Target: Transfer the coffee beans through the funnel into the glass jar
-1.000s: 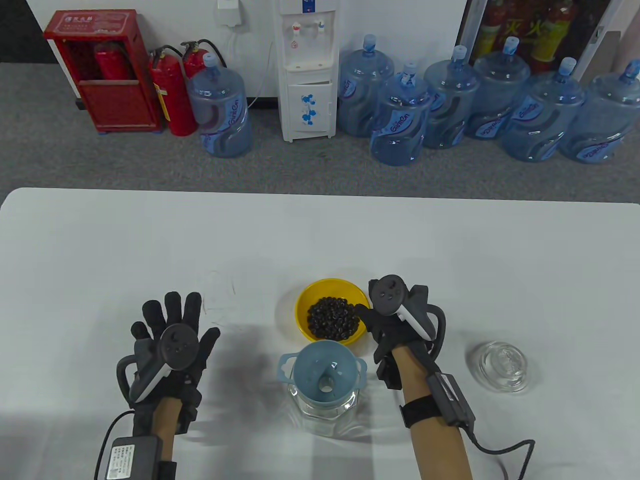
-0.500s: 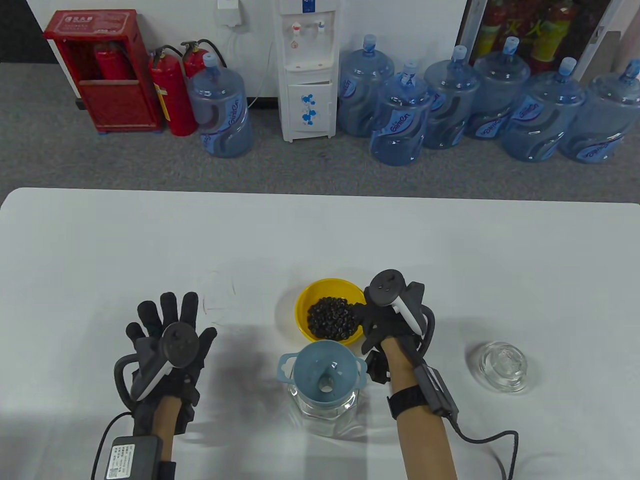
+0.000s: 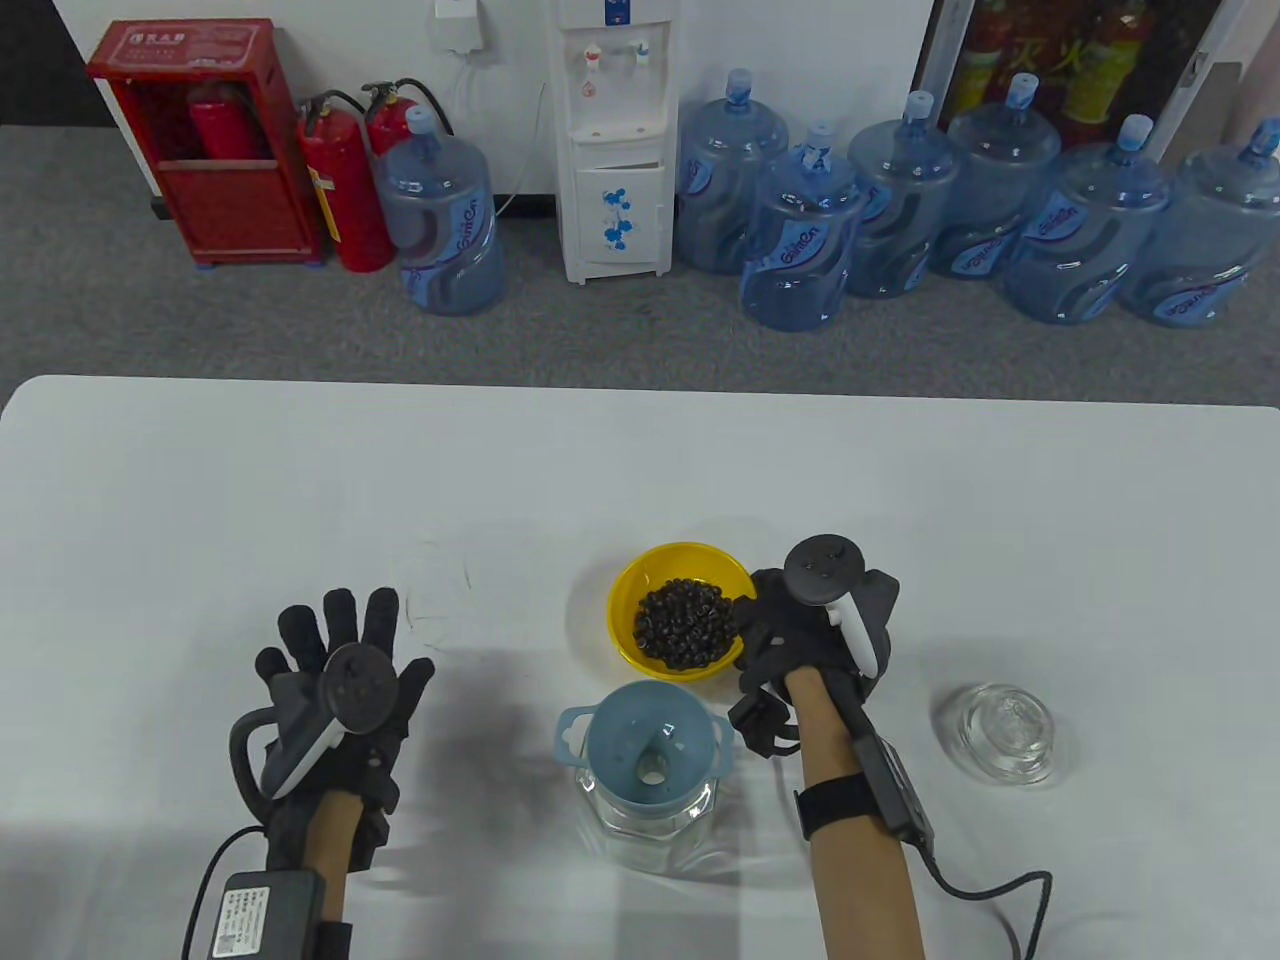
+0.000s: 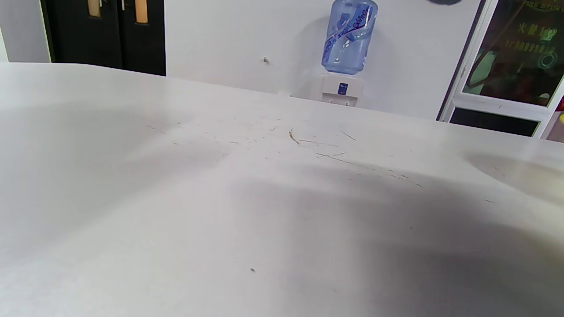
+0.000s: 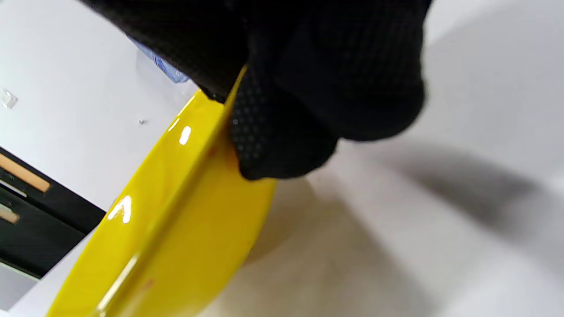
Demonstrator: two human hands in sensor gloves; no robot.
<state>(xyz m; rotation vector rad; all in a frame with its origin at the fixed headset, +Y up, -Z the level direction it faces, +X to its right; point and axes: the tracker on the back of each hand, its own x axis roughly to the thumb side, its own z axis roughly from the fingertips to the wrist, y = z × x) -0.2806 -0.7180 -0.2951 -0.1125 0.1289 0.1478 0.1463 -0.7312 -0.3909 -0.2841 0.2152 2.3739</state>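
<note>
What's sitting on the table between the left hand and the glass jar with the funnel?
Nothing: in the table view only bare, shadowed table lies between the left hand and the glass jar holding the funnel.

On the tabletop (image 3: 200,480), the funnel (image 3: 648,745) sits in the mouth of the glass jar (image 3: 650,825) at the near centre. The bowl (image 3: 630,585), with coffee beans (image 3: 686,622) in it, lies just behind. The jar lid (image 3: 1007,732) lies well to the right, the left hand (image 3: 335,690) far left, and the right hand (image 3: 800,630) at the bowl's right rim.

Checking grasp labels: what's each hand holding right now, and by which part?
The right hand grips the yellow bowl of coffee beans by its right rim. The left hand holds nothing.
</note>
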